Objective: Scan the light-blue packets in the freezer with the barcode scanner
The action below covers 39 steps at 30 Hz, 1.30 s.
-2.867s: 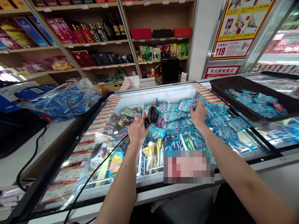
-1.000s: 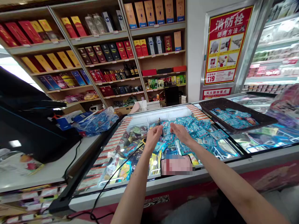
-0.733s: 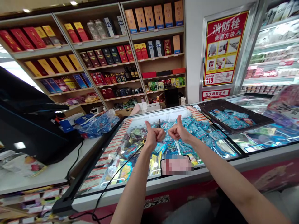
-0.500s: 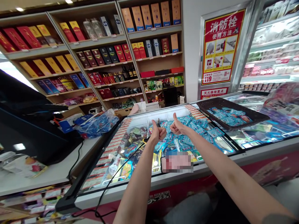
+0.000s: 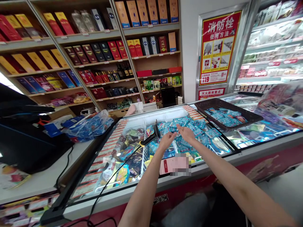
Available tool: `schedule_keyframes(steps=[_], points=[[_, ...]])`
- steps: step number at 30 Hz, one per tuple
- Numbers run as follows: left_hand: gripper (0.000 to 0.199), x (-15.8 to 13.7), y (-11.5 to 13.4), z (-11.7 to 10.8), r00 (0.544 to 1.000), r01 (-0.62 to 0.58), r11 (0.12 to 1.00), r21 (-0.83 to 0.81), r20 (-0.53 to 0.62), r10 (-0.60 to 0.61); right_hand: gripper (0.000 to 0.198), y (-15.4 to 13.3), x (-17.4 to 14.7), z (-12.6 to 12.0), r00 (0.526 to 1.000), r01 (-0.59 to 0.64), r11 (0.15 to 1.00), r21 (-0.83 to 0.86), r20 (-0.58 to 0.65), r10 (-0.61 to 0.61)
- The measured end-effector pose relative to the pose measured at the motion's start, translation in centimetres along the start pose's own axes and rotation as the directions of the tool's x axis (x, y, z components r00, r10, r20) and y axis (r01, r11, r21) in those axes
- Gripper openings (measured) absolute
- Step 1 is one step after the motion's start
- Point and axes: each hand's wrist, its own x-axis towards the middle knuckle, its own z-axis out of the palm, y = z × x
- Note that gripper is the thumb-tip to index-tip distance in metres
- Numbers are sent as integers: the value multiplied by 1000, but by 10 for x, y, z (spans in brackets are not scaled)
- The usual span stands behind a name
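My left hand (image 5: 167, 140) hovers over the glass-topped chest freezer (image 5: 180, 178), fingers loosely stretched towards the right and nothing seen in them. Close by on its right, my right hand (image 5: 186, 133) is also open, its fingers pointing up and left. Small blue packets (image 5: 189, 143) lie spread behind and beneath both hands. To the left of my left hand rests a black handheld scanner (image 5: 151, 137) with a yellow ring, its cable trailing to the front left. A phone (image 5: 165, 166) with a pink, partly blurred screen lies at the freezer's front edge.
A dark tray (image 5: 228, 125) of blue packets stands on the freezer's right part. Blue goods in a clear plastic bag (image 5: 88, 126) sit on the left counter (image 5: 44, 183). Shelves of boxed bottles (image 5: 101, 52) line the back wall, beside a red and yellow poster (image 5: 219, 47).
Both hands have gone from fists with raised thumbs to loosely opened fingers, moving nearer each other and slightly right. The scanner shows more fully. The view has shifted a little to the right.
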Motion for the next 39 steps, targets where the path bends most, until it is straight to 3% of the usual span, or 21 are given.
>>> schedule_keyframes(steps=[2, 3, 7, 12, 23, 26, 28, 30, 33, 36, 39], points=[[73, -3, -2, 14, 986, -167, 968, 186, 24, 165, 66, 22, -13, -1, 969, 3, 974, -226, -240, -58], [78, -4, -3, 22, 965, -263, 913, 313, 80, 250, 63, 34, -20, -1, 946, -46, 950, -309, -320, -58], [97, -3, -6, 56, 927, -373, 736, 565, 264, 267, 69, 82, -34, 5, 870, -346, 849, -400, -476, 129], [86, 12, -13, 80, 937, -345, 669, 659, 288, 200, 74, 109, -19, 23, 819, -506, 800, -323, -473, 326], [74, 47, -26, 62, 926, -361, 668, 651, 169, 337, 69, 81, 40, 47, 803, -442, 889, -117, -494, 334], [71, 44, -23, 44, 912, -378, 694, 612, 117, 394, 71, 82, 45, 48, 791, -429, 902, -56, -506, 345], [55, 35, -27, 21, 911, -345, 735, 584, 22, 411, 72, 85, 45, 46, 778, -423, 906, -19, -520, 352], [38, 23, -40, -10, 910, -250, 768, 590, -128, 394, 73, 89, 43, 41, 768, -411, 911, 3, -537, 349], [34, 1, -71, -57, 910, -21, 736, 677, -291, 294, 70, 87, 37, 31, 763, -353, 935, -28, -587, 271], [52, -16, -104, -89, 957, 146, 646, 750, -272, 98, 63, 71, 28, 25, 775, -220, 971, -97, -622, 113], [42, -25, -123, -100, 978, 187, 605, 774, -203, -42, 57, 43, 18, 26, 818, -28, 992, -121, -573, -47]])
